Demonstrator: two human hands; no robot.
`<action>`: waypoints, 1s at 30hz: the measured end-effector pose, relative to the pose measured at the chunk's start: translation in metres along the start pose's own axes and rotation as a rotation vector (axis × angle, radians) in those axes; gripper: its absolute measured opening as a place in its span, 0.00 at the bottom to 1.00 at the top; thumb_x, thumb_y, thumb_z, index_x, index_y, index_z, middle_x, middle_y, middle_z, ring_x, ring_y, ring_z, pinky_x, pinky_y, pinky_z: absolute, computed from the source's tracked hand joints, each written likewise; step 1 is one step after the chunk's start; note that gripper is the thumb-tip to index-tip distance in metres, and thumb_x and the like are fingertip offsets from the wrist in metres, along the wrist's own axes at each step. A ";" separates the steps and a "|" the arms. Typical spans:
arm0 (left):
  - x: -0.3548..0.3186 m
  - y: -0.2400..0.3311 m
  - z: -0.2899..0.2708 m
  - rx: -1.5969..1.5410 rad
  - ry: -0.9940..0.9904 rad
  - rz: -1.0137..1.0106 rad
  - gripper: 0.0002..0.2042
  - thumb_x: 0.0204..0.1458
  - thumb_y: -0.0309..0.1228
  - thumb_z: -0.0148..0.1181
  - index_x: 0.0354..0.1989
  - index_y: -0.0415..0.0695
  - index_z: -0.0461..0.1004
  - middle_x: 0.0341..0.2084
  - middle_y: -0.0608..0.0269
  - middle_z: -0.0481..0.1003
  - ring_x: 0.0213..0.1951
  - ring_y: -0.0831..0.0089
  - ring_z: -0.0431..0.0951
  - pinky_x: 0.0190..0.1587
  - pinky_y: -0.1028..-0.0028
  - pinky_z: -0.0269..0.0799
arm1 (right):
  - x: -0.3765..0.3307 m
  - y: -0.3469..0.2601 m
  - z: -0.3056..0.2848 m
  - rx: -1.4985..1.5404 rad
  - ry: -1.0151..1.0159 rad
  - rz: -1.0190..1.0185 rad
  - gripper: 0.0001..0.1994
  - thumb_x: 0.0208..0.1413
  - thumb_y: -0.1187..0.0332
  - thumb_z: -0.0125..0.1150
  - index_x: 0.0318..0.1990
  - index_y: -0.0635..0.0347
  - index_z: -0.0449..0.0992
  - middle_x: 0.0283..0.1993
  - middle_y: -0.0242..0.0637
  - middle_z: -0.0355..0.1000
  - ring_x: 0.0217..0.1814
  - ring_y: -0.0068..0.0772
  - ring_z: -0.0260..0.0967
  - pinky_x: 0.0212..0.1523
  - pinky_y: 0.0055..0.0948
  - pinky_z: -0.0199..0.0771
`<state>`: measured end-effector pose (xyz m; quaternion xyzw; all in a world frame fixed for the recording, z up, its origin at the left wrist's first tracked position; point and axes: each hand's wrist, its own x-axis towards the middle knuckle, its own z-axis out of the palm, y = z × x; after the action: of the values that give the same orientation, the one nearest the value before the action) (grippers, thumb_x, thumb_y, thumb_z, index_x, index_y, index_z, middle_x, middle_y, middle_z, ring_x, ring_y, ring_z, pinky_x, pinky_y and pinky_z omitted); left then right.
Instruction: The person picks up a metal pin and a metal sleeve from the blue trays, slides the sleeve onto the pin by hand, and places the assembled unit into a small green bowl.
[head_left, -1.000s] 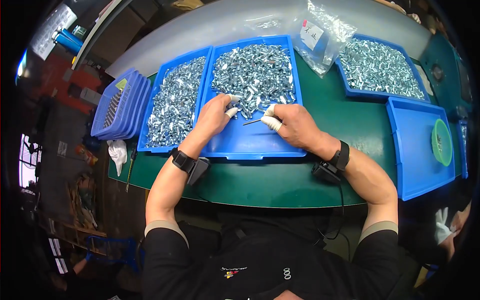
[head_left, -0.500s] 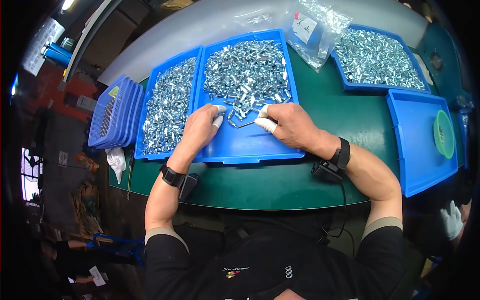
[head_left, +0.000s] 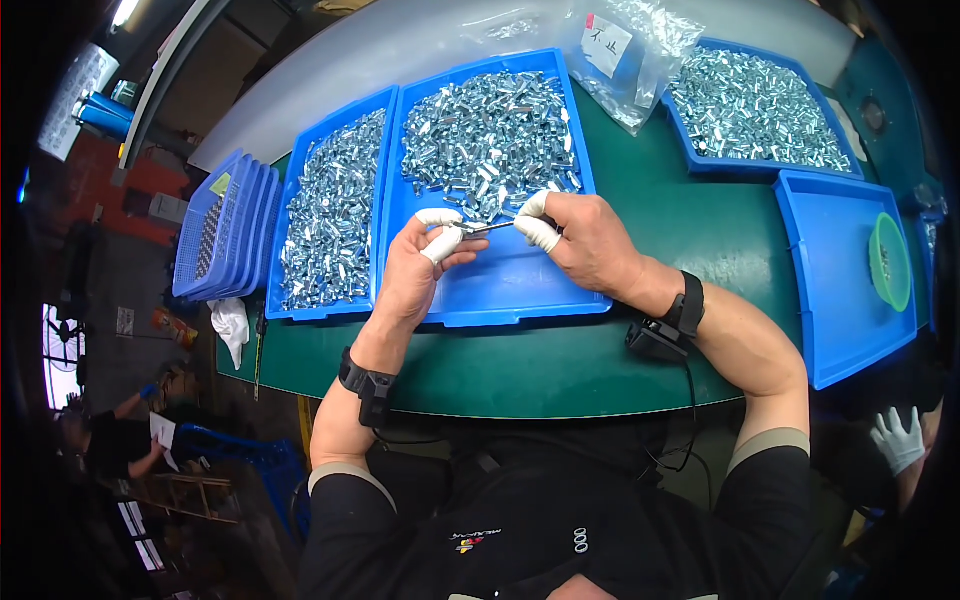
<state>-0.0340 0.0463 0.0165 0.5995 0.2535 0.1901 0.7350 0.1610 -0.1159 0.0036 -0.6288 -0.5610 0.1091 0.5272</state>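
Over the bare front part of a blue tray (head_left: 540,285), my two hands meet, with white covers on thumbs and forefingers. My left hand (head_left: 412,275) is closed, pinching a small shiny metal part (head_left: 467,228) between thumb and forefinger. A thin dark metal rod (head_left: 497,227) is pinched in my right hand (head_left: 592,245). The rod points left, its tip at the metal part; whether it sits inside the part I cannot tell. Just beyond my fingers lies a heap of similar small metal parts (head_left: 490,130) in the same tray.
Another blue tray of metal parts (head_left: 335,210) adjoins on the left, beside stacked blue baskets (head_left: 228,225). At far right stand a filled blue tray (head_left: 760,110) and a blue tray (head_left: 840,340) holding a green bowl (head_left: 888,262). A clear plastic bag (head_left: 640,60) lies at the back.
My left hand has moved right and pinches a metal part at the rod's tip. My right hand has risen slightly in the view, still gripping the rod.
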 end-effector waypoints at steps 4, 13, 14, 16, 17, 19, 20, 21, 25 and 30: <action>-0.002 -0.004 0.007 -0.019 0.022 -0.003 0.10 0.65 0.26 0.59 0.53 0.40 0.73 0.47 0.46 0.81 0.48 0.59 0.85 0.48 0.71 0.82 | 0.000 0.003 0.000 0.010 0.012 -0.005 0.09 0.64 0.66 0.66 0.39 0.65 0.81 0.30 0.42 0.78 0.30 0.35 0.78 0.33 0.34 0.75; -0.002 -0.008 0.013 0.132 -0.064 0.116 0.10 0.62 0.24 0.65 0.50 0.40 0.76 0.42 0.58 0.81 0.44 0.69 0.83 0.48 0.70 0.79 | 0.002 0.001 -0.011 -0.043 -0.137 0.021 0.10 0.67 0.66 0.63 0.36 0.63 0.79 0.28 0.38 0.77 0.28 0.28 0.73 0.32 0.30 0.72; -0.002 -0.007 0.012 0.136 -0.061 0.118 0.10 0.62 0.24 0.65 0.50 0.39 0.76 0.42 0.58 0.81 0.44 0.69 0.83 0.49 0.70 0.79 | 0.005 -0.004 -0.012 -0.018 -0.199 0.083 0.12 0.67 0.65 0.62 0.33 0.64 0.79 0.26 0.37 0.76 0.27 0.28 0.73 0.30 0.31 0.72; -0.004 -0.011 0.007 0.086 -0.057 0.108 0.10 0.61 0.24 0.66 0.49 0.39 0.77 0.42 0.59 0.81 0.44 0.69 0.83 0.49 0.70 0.79 | 0.007 -0.005 -0.008 0.013 -0.239 0.068 0.14 0.68 0.64 0.61 0.32 0.64 0.79 0.24 0.36 0.76 0.26 0.28 0.73 0.29 0.31 0.71; -0.006 -0.013 0.007 0.094 -0.092 0.147 0.09 0.61 0.23 0.65 0.49 0.39 0.77 0.41 0.59 0.82 0.45 0.71 0.83 0.49 0.70 0.80 | 0.007 -0.004 -0.006 0.027 -0.258 0.040 0.14 0.68 0.64 0.61 0.32 0.64 0.79 0.24 0.36 0.76 0.26 0.28 0.73 0.29 0.31 0.71; -0.004 -0.013 0.013 0.140 -0.171 0.152 0.08 0.62 0.24 0.65 0.48 0.39 0.77 0.40 0.60 0.81 0.44 0.73 0.83 0.49 0.71 0.79 | 0.006 -0.002 -0.007 -0.042 -0.309 0.037 0.14 0.66 0.62 0.63 0.31 0.62 0.80 0.24 0.44 0.75 0.24 0.43 0.74 0.28 0.38 0.71; -0.005 -0.012 0.015 0.177 -0.172 0.161 0.08 0.62 0.24 0.65 0.48 0.39 0.77 0.40 0.61 0.81 0.44 0.73 0.83 0.48 0.72 0.79 | 0.005 -0.001 -0.007 -0.028 -0.328 0.088 0.15 0.66 0.62 0.63 0.31 0.63 0.80 0.24 0.44 0.75 0.24 0.41 0.74 0.27 0.38 0.70; -0.005 -0.012 0.013 0.165 -0.173 0.162 0.08 0.62 0.25 0.65 0.47 0.39 0.77 0.39 0.61 0.81 0.43 0.74 0.82 0.47 0.72 0.79 | 0.005 0.001 -0.006 -0.055 -0.330 0.063 0.15 0.66 0.61 0.63 0.31 0.63 0.80 0.24 0.44 0.75 0.24 0.40 0.74 0.27 0.37 0.70; -0.005 -0.014 0.015 0.141 -0.166 0.187 0.07 0.62 0.25 0.66 0.45 0.39 0.76 0.37 0.61 0.81 0.41 0.75 0.82 0.46 0.73 0.79 | 0.005 -0.008 -0.005 -0.073 -0.312 0.074 0.15 0.66 0.62 0.64 0.31 0.63 0.80 0.23 0.42 0.76 0.23 0.36 0.74 0.27 0.34 0.70; -0.010 -0.016 0.015 0.152 -0.142 0.220 0.08 0.61 0.25 0.67 0.45 0.39 0.76 0.37 0.60 0.82 0.40 0.76 0.82 0.46 0.73 0.78 | 0.001 -0.005 0.000 -0.036 -0.241 0.036 0.11 0.65 0.66 0.66 0.35 0.65 0.80 0.25 0.39 0.77 0.26 0.29 0.75 0.29 0.29 0.72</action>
<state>-0.0334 0.0258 0.0044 0.6897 0.1472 0.2067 0.6782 0.1581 -0.1163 0.0081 -0.6304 -0.6109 0.1830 0.4426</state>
